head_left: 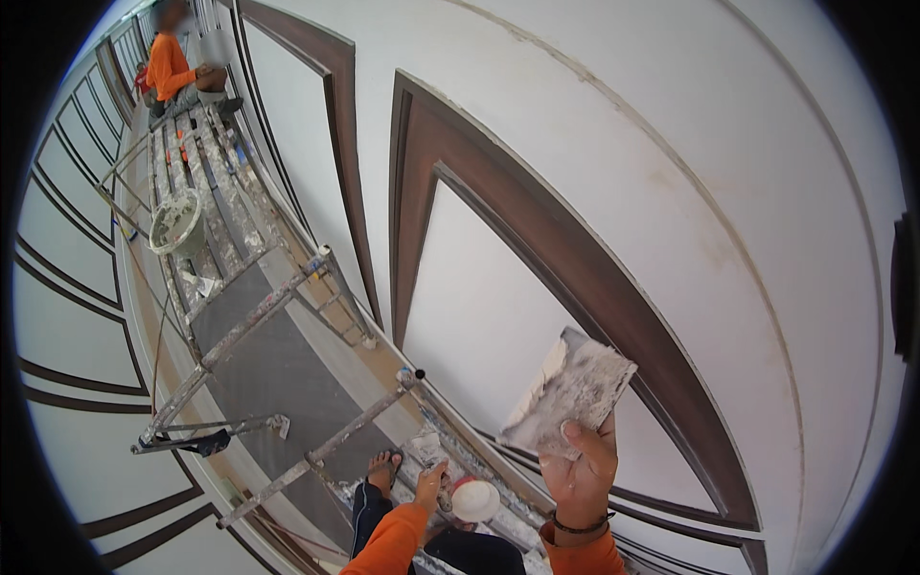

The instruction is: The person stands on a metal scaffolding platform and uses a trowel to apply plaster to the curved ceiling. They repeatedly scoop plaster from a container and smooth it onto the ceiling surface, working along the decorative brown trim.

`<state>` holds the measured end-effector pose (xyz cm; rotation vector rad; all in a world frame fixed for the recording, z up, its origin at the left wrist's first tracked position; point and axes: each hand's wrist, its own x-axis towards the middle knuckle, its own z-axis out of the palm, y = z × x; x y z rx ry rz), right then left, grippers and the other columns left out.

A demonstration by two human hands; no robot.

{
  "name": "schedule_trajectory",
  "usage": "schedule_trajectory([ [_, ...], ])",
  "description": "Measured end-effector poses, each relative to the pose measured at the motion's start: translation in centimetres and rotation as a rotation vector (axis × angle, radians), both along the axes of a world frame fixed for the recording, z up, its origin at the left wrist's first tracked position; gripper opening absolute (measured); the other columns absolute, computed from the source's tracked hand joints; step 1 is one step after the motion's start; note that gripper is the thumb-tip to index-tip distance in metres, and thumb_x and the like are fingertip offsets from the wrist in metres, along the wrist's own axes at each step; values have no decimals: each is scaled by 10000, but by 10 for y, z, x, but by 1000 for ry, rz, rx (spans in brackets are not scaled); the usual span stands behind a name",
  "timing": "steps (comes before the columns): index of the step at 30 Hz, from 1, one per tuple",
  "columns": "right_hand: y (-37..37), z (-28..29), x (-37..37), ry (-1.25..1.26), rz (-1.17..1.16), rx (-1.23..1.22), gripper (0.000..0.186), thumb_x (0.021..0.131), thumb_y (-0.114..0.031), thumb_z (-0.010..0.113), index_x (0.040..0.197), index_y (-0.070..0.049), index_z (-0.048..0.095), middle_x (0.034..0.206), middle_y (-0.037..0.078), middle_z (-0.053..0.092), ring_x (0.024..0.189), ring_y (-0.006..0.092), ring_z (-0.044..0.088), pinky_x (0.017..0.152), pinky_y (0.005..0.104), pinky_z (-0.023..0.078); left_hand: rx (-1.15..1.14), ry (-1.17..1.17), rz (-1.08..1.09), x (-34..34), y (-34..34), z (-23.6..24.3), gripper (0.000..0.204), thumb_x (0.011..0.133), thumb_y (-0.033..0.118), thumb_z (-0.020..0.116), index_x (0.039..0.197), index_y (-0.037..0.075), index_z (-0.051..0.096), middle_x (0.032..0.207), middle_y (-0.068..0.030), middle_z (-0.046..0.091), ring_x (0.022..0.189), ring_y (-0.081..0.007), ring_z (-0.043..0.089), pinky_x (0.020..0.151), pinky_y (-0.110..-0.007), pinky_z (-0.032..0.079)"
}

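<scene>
My right hand [580,465] grips a broad, flat plastering blade [570,388], smeared with pale filler, raised in front of the white wall panel [494,316]. Lower down, my left hand [426,489] is closed on a putty knife [425,448] with a smeared blade. Just right of that hand is a white tub [474,500] with red on its side. My sandalled foot [381,470] is on the scaffold beside a paint-spattered metal bar [335,441].
A seated co-worker in orange [172,67] is at the far end of spattered scaffold planks [201,153], with a bucket [174,228] nearer. Metal frames [240,335] cross a grey strip of floor [268,383] below. Dark-moulded wall panels line both sides; another person [144,81] is partly visible beyond.
</scene>
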<state>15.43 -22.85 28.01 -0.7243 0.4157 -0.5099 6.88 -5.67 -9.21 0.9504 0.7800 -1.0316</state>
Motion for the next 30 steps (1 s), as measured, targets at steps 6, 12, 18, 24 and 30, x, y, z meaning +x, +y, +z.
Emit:
schedule_trajectory([
  [6, 0, 50, 29, 68, -210, -411, 654, 799, 74, 578, 1407, -8, 354, 1372, 164, 472, 1269, 291, 479, 1086, 496, 380, 45, 85, 0, -69, 43, 10, 307, 900, 301, 659, 715, 95, 525, 501, 2, 404, 405, -150, 409, 440, -327, 368],
  [12, -9, 77, 54, 83, -583, -953, 652, 824, 64, 629, 1401, -7, 335, 1384, 162, 427, 1269, 276, 457, 1087, 439, 389, 87, 159, 43, -81, 95, 39, 299, 913, 267, 639, 694, 84, 549, 530, -13, 468, 402, -136, 439, 391, -312, 365],
  [18, -10, 96, 67, 64, -760, -1521, 498, 839, 53, 652, 1249, 15, 373, 1251, 198, 489, 1173, 279, 533, 1010, 383, 489, 18, 200, 198, -39, 109, 94, 241, 924, 258, 626, 776, 71, 584, 498, -25, 473, 397, -163, 467, 426, -345, 422],
  [24, -6, 112, 90, 97, -601, -1911, 303, 839, 63, 641, 1028, -67, 444, 1127, 207, 562, 1106, 324, 575, 942, 428, 535, -258, 8, 142, 61, 71, 185, 278, 943, 265, 626, 801, 28, 603, 547, -61, 564, 414, -142, 477, 430, -294, 417],
  [30, 6, 129, 113, 154, -455, -2147, 264, 723, 198, 555, 906, 10, 586, 1082, 230, 661, 1076, 417, 622, 937, 531, 513, -427, -251, 106, 127, 26, 236, 294, 964, 285, 596, 897, 2, 635, 589, -62, 595, 421, -117, 476, 432, -266, 407],
])
